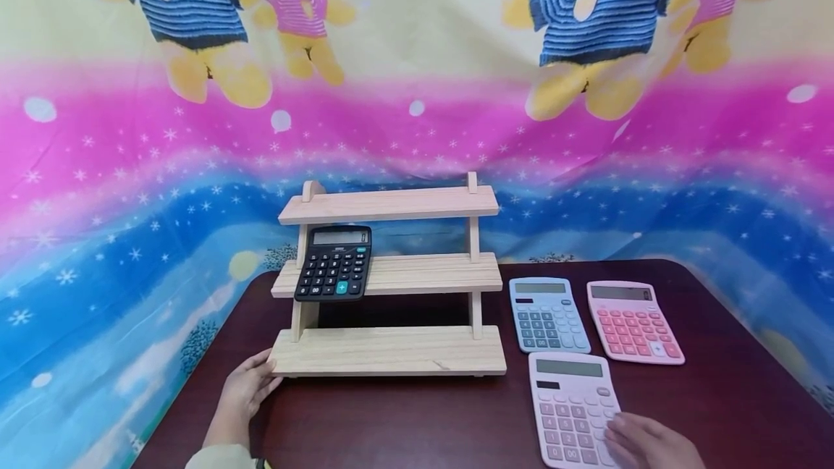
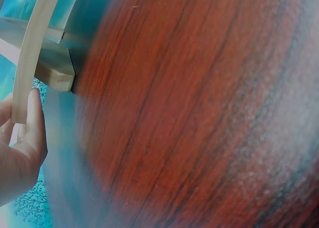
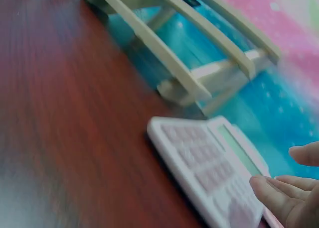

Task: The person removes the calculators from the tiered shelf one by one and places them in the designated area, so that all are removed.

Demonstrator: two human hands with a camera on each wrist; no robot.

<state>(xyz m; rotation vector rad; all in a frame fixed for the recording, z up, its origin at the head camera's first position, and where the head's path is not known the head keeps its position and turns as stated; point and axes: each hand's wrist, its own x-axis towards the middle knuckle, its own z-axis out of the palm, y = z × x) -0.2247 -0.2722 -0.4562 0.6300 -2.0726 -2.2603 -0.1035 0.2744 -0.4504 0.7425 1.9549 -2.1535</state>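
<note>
My left hand [image 1: 246, 385] pinches the left end of the lowest board of a three-tier wooden shelf [image 1: 391, 353]. In the left wrist view, thumb and fingers lie on either side of that board [image 2: 29, 63]. A black calculator [image 1: 334, 266] leans on the middle tier at its left end. Over the right edge of a pale pink calculator [image 1: 567, 411] is my right hand [image 1: 651, 440], its fingertips at or just above the keys. The right wrist view shows these fingers [image 3: 274, 198] extended and the thumb apart; whether they touch the calculator [image 3: 199, 163] I cannot tell.
Behind the pale pink calculator lie a light blue calculator [image 1: 549, 315] and a brighter pink calculator [image 1: 635, 322], right of the shelf. All rest on a dark reddish-brown table [image 1: 391, 425]. A printed cloth [image 1: 417, 121] with bears hangs behind and around it.
</note>
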